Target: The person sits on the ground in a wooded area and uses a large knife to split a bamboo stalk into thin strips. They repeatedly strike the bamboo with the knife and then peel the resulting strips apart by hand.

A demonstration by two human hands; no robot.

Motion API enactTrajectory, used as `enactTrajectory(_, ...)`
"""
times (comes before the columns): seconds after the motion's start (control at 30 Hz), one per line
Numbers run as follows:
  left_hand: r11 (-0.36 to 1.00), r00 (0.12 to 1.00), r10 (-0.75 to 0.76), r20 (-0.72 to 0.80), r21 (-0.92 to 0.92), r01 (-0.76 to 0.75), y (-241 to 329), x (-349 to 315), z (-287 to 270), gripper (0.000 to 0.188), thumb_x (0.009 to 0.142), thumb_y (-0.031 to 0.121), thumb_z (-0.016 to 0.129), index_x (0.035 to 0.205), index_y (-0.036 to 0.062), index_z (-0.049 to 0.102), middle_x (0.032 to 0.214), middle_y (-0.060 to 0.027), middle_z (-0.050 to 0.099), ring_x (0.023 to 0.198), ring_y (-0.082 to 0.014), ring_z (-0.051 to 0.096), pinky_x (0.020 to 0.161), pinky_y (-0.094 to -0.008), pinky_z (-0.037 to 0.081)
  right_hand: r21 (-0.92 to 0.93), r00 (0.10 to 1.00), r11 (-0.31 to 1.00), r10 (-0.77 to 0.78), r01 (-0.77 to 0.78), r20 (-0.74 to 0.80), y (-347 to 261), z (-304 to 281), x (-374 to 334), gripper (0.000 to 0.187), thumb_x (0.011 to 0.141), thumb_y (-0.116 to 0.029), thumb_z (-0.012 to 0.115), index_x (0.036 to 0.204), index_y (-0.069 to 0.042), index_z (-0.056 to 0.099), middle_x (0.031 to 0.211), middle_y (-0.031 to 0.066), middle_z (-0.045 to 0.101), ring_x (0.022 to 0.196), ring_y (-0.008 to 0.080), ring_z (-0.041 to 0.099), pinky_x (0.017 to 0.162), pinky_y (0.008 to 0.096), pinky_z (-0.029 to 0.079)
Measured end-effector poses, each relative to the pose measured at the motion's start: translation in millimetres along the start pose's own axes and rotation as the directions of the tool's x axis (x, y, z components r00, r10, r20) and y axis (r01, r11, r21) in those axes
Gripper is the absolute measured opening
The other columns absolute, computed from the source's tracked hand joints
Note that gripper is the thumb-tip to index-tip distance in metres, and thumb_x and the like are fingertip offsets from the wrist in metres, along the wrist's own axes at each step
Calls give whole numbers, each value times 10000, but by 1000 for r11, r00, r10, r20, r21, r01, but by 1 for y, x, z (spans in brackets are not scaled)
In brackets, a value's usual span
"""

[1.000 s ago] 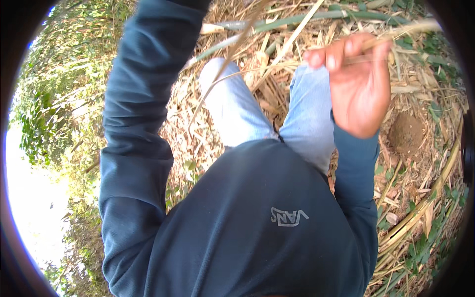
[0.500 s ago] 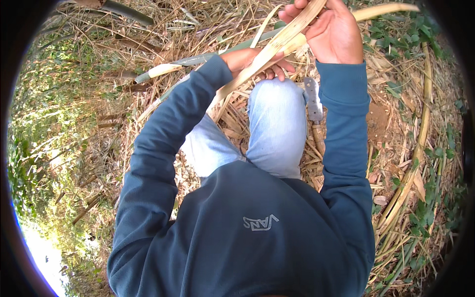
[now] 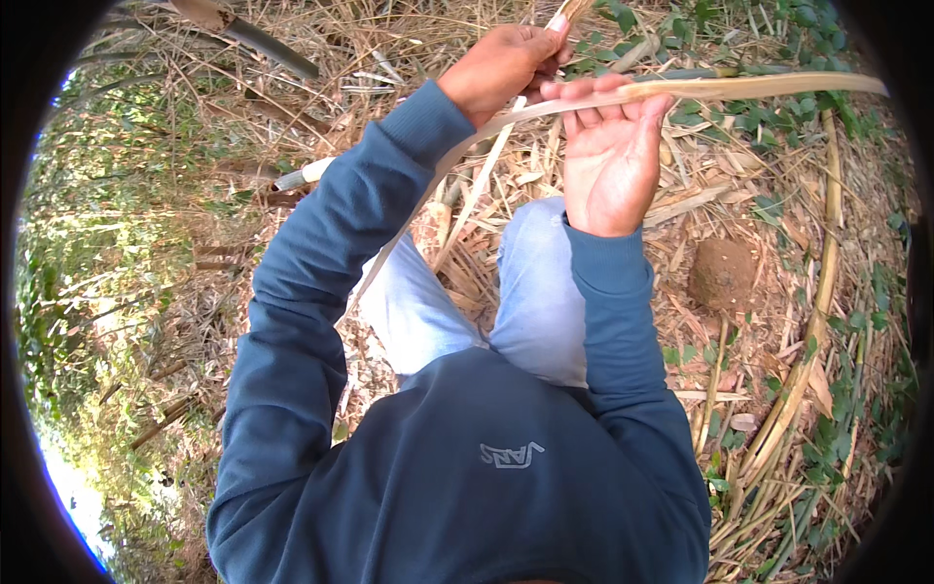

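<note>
A long pale bamboo strip [image 3: 749,88] crosses from the far right, over my right hand's fingers, then bends down along the inner side of my left forearm. My right hand [image 3: 613,161] is palm up, its fingers and thumb closed about this strip. Farther away and to the left, my left hand [image 3: 506,66] pinches the end of another pale strip piece [image 3: 574,10], which runs out of the picture at the top. Whether the two pieces join is not visible.
My knees in light blue jeans [image 3: 540,282] are below my hands. Dry shavings and leaves [image 3: 467,234] cover the ground. At upper left a cut bamboo pole [image 3: 268,47] slants in. Long split canes [image 3: 827,253] and green plants [image 3: 808,39] lie along the right.
My left hand has moved up and now pinches a strip end. My right hand has come down and left, and the long strip has swung nearly level. My right forearm now hides the knife.
</note>
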State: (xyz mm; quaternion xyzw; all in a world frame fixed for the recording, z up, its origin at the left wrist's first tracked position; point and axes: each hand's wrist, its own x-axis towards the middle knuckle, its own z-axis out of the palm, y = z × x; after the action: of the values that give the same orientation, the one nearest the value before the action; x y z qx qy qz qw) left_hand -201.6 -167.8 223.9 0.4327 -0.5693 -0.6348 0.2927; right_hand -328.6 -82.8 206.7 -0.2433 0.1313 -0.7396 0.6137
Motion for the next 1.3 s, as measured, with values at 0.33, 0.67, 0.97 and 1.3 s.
enactTrajectory(0.33, 983, 976, 124, -181, 154, -97, 36, -56, 19, 407, 1010, 350, 369, 722, 101, 513, 577, 65, 406, 475, -45, 342, 426, -216, 275, -210, 985, 977, 68, -34, 157, -46, 23, -92, 481, 1016, -430, 184, 899, -63, 472, 672, 85, 521, 674, 247, 567, 779, 454, 434)
enactTrajectory(0.67, 985, 984, 32, -175, -161, -60, -8, -36, 83, 390, 1003, 313, 372, 717, 89, 515, 581, 38, 410, 483, -72, 338, 431, -249, 283, -303, 986, 948, 134, -99, 97, -115, -6, -130, 538, 1005, -445, 93, 946, -57, 461, 680, 126, 574, 719, 302, 626, 843, 483, 455)
enactTrajectory(0.97, 905, 982, -158, -103, -412, 103, -8, -29, 81, 295, 972, 308, 394, 777, 112, 499, 586, 42, 391, 415, -80, 298, 364, -236, 255, -337, 984, 928, 178, -160, 23, -179, -16, -142, 463, 1016, -399, 147, 884, -92, 467, 698, 79, 583, 689, 236, 628, 741, 451, 501)
enactTrajectory(1.3, 984, 989, -92, -119, -160, 72, -37, 21, 53, 252, 958, 294, 439, 866, 78, 531, 667, -1, 478, 500, -99, 427, 394, -253, 342, -285, 998, 957, 65, -61, 4, -192, -24, -164, 305, 1008, -347, 317, 794, -152, 412, 678, -19, 481, 587, 124, 447, 690, 305, 358)
